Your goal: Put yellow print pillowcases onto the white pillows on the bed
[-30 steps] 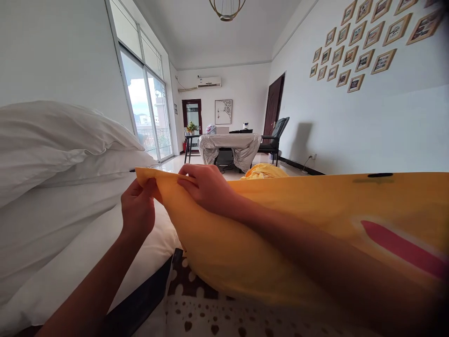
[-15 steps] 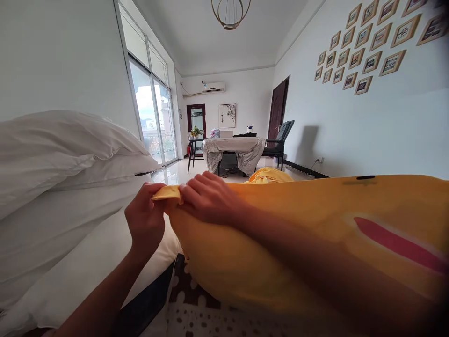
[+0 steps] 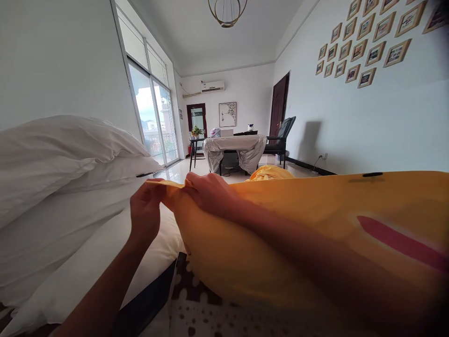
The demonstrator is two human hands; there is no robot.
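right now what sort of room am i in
Probably a home living room or studio, perhaps an office: a wall air conditioner, a cluster of framed photos on the right wall, and an armchair beside a plastic-draped table.

Yellow cloth (image 3: 280, 243) is marked with a dark pink pointed patch; the pillows (image 3: 63, 154) are seen in white, the bedding (image 3: 196, 290) patterned in brown and cream with spots

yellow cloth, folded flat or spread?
Spread, not folded flat: yellow cloth stretches from the left hand past the right hand to the frame's edge.
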